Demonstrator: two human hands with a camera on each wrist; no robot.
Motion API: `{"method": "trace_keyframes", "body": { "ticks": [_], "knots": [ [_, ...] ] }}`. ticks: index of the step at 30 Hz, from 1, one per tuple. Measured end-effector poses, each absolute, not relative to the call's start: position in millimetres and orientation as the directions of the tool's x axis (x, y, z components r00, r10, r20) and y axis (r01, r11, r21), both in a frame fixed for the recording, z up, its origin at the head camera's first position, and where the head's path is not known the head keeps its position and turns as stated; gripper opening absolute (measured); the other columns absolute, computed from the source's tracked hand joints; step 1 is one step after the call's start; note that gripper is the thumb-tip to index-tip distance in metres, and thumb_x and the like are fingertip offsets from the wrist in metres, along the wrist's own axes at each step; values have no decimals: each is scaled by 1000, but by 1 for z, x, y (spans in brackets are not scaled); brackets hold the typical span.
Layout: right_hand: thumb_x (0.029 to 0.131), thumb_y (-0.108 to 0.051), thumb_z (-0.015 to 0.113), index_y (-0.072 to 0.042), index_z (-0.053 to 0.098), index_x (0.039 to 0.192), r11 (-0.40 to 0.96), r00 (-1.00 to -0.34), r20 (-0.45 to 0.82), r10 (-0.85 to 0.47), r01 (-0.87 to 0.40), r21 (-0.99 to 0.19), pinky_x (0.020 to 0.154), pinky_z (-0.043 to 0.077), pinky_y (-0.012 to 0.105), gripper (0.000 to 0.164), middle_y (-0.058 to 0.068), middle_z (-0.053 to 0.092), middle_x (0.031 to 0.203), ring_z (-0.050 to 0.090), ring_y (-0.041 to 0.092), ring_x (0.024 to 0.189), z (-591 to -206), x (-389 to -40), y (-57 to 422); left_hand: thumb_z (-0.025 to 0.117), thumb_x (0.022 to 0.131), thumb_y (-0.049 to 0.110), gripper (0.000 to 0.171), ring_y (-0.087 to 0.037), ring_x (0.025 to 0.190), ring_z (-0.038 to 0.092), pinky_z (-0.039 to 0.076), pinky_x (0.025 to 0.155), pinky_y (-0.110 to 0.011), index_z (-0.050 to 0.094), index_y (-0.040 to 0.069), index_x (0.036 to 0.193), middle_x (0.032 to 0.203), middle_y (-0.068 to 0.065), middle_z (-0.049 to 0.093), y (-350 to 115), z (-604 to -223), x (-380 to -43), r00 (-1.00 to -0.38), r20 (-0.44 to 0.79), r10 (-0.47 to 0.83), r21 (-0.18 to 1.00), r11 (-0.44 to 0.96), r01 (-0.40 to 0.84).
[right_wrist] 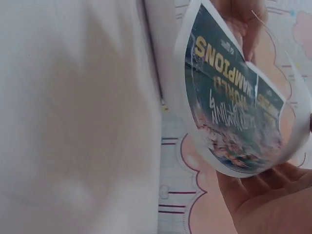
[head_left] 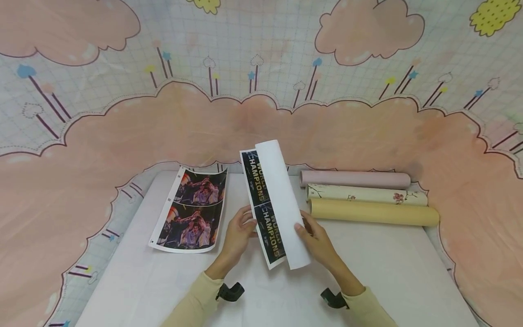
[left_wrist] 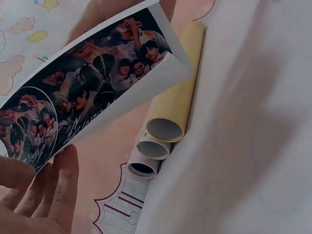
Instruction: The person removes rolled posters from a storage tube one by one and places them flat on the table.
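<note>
Between both hands, above the table, a printed poster sheet [head_left: 265, 218] is held up and curled over lengthwise. Its white back [head_left: 283, 204] faces the head camera on the right, and "World Champions" lettering shows along the left strip. My left hand [head_left: 238, 234] grips the left edge, thumb and fingers on either side in the left wrist view. At the opposite side my right hand [head_left: 320, 243] holds the curled part, its thumb on the white back. The right wrist view shows the sheet's printed inner face [right_wrist: 239, 107] bowed into a loop.
Left of the hands lies another printed sheet [head_left: 192, 209] with two like pictures, its edges slightly raised. Three rolls lie at the back right: pink [head_left: 355, 179], floral [head_left: 367, 194] and yellow [head_left: 373, 212]. A white cloth covers the table [head_left: 135, 281]; patterned fabric hangs behind.
</note>
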State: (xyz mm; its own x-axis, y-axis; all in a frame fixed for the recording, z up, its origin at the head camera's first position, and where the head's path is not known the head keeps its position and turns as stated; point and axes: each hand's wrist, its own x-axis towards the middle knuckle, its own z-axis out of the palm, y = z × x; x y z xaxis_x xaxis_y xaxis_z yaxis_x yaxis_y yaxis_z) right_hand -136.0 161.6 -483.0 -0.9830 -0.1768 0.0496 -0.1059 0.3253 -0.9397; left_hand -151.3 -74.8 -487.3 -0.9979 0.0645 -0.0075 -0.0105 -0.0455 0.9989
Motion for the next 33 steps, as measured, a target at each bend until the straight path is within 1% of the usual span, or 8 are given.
{"method": "trace_keyframes", "body": {
  "ticks": [4, 8, 10, 13, 17, 25, 30, 33],
  "knots": [
    [104, -33, 49, -18, 31, 152, 305, -983, 26, -180, -81, -949, 100, 49, 53, 54, 22, 49, 145, 55, 38, 126, -485, -137, 162, 50, 96, 0, 45, -13, 92, 69, 59, 72, -30, 48, 10, 140, 127, -20, 63, -78, -488, -150, -999, -3, 50, 999, -50, -5],
    [102, -29, 53, -29, 21, 155, 380, -980, 120, -160, -174, -908, 96, 52, 50, 61, 16, 45, 147, 56, 35, 125, -489, -138, 162, 49, 96, 0, 44, -14, 91, 69, 60, 72, -32, 49, 9, 139, 127, -20, 63, -81, -486, -147, -999, -2, 41, 999, -47, -4],
    [100, -23, 56, -28, 20, 155, 473, -959, 229, -165, -281, -835, 91, 56, 45, 66, 14, 41, 149, 57, 33, 124, -492, -138, 161, 50, 96, 0, 43, -14, 92, 69, 60, 73, -35, 50, 9, 138, 126, -21, 62, -82, -485, -145, -999, -3, 34, 999, -48, -5],
    [98, -11, 59, -20, 31, 152, 590, -889, 410, -203, -445, -674, 82, 59, 37, 62, 14, 41, 149, 63, 31, 116, -495, -138, 160, 50, 95, -2, 43, -15, 91, 68, 60, 73, -38, 50, 8, 137, 125, -23, 62, -84, -486, -144, -1000, -1, 30, 998, -58, -2],
    [96, -6, 57, -14, 46, 146, 651, -819, 519, -245, -535, -538, 77, 59, 33, 52, 11, 48, 144, 68, 27, 104, -495, -137, 158, 51, 95, -2, 43, -15, 89, 68, 60, 71, -34, 51, 6, 137, 125, -24, 62, -85, -486, -142, -999, 3, 34, 998, -58, 1],
    [96, -27, 62, -14, 48, 143, 628, -870, 470, -150, -451, -635, 74, 60, 40, 50, 12, 59, 136, 65, 31, 111, -487, -135, 159, 51, 96, -1, 42, -8, 83, 65, 60, 70, -33, 49, 4, 138, 121, -25, 62, -88, -486, -139, -999, 28, 21, 1000, 4, 28],
    [99, -19, 59, -6, 58, 133, 546, -888, 457, -50, -408, -732, 70, 60, 33, 36, 15, 68, 124, 68, 33, 106, -484, -137, 165, 50, 99, 7, 39, -17, 94, 68, 58, 75, -28, 51, 11, 138, 122, -18, 65, -95, -482, -136, -999, 32, 2, 995, 99, 32],
    [101, -11, 53, 0, 58, 131, 459, -901, 433, -25, -395, -796, 73, 61, 35, 33, 22, 68, 120, 67, 38, 108, -482, -137, 168, 49, 101, 10, 38, -23, 101, 68, 56, 79, -28, 51, 13, 138, 124, -16, 65, -101, -480, -135, -1000, 30, -9, 992, 123, 29]
  ]
}}
